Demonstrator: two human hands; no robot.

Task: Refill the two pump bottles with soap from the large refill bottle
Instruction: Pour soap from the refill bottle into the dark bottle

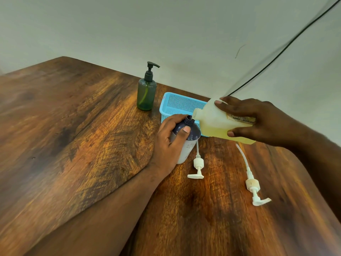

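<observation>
so the large refill bottle is tipped almost onto its side, long axis running right-to-left with the open neck pointed left and a bit down, right at the mouth of the dark pump bottle. The two openings are touching or just about; whether soap is actually flowing can't be made out. The yellow soap is pooled along the low side of the refill bottle, so more tilt is probably needed to get it over the neck

The refill bottle is gripped by the right hand, fingers wrapped over the top and thumb curled underneath. The dark bottle is kept upright on the surface by the left hand, fingers curled round its shoulder just below the neck. Everything hinges on that neck staying lined up over the small opening, and a slip sideways would likely mean soap on the wood

Two white pump heads are lying loose on the surface, one just beside the dark bottle, the other further right. A blue basket sits right behind the pour, and a green pump bottle with its pump on is standing further back, apparently not yet opened
</observation>
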